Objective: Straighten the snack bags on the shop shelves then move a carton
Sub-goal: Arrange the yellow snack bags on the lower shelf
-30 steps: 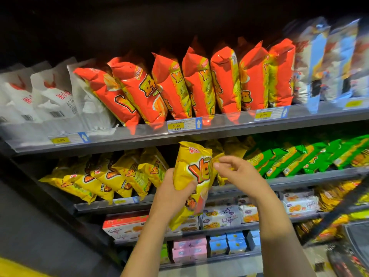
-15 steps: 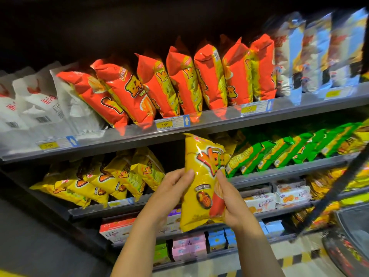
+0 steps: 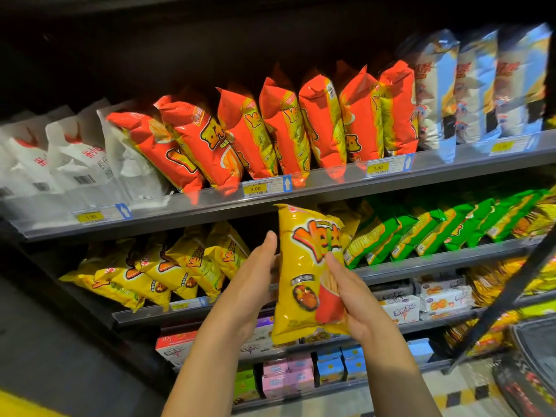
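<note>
A yellow snack bag [image 3: 304, 266] stands upright in front of the second shelf [image 3: 436, 261], held between both hands. My left hand [image 3: 255, 278] lies flat against its left edge with straight fingers. My right hand [image 3: 352, 296] holds its lower right side, thumb across the front. Other yellow bags [image 3: 168, 272] lean to the left on the same shelf, and green bags [image 3: 421, 233] lean to its right. Orange bags [image 3: 270, 136] stand on the shelf above.
White bags [image 3: 60, 164] fill the top shelf's left end and silver-blue bags [image 3: 481, 85] its right. Small boxes in white, pink and blue [image 3: 301, 374] sit on the lower shelves. A dark slanted bar [image 3: 505, 290] crosses at the right.
The bag has gone from crumpled in my left hand to upright between both hands. My right hand came off the shelf onto the bag's lower right.
</note>
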The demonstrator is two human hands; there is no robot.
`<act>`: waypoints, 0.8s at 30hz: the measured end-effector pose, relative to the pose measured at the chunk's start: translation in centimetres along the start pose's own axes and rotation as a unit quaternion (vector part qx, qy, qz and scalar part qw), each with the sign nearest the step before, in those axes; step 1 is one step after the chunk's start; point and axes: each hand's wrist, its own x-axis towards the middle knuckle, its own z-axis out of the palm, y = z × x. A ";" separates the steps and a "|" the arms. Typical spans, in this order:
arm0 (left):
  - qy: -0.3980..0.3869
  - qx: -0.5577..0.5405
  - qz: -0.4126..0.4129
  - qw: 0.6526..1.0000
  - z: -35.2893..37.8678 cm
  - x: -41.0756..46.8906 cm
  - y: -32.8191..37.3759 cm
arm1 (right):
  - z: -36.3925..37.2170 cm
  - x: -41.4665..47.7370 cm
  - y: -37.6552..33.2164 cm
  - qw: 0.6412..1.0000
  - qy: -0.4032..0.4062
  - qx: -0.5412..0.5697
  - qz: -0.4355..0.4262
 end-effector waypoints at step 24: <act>0.131 -0.032 0.022 0.991 -1.0 -2.5 -1.5 | 3.3 -5.0 -4.7 0.970 -0.135 -0.200 -0.046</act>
